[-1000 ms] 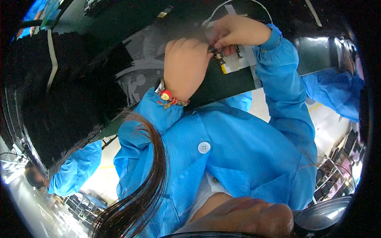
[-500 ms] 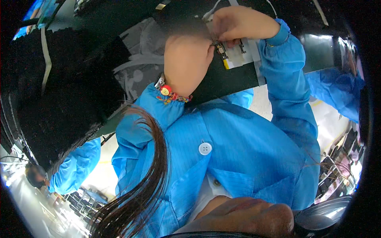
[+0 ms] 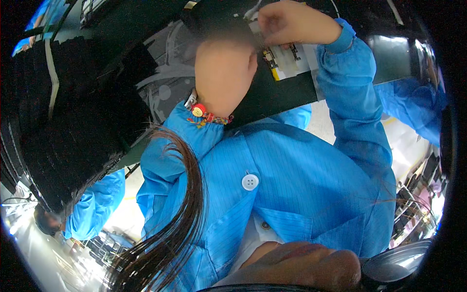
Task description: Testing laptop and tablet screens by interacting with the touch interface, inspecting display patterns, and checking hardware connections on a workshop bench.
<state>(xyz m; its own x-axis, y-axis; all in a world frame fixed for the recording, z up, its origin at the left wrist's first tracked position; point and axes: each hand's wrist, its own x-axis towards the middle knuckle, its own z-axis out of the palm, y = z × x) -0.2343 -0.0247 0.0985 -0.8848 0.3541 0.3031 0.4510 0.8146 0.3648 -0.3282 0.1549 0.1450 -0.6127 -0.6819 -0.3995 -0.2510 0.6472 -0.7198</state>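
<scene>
My left hand (image 3: 226, 75), with a beaded red and yellow bracelet (image 3: 199, 111) at the wrist, is over the dark work surface left of a small flat assembly. Its fingertips vanish in a dark blur, so its grip cannot be told. My right hand (image 3: 296, 24) hovers just beyond the assembly with its fingers curled together. Whatever they pinch is hidden. The assembly (image 3: 287, 67) looks like a white and pale panel with dark circuit strips along its sides and a yellow corner. It lies on the surface, partly beneath my right hand.
A dark green work surface (image 3: 292, 92) stretches under both hands. Clear plastic sheeting (image 3: 168, 80) lies left of my left hand, beside a large black covering (image 3: 97, 97). A white cable (image 3: 253, 10) runs near my right fingers. People in blue sleeves (image 3: 95, 209) are at both sides.
My right hand has lifted slightly up and away from the assembly, uncovering more of it. My left hand has shifted a little to the left.
</scene>
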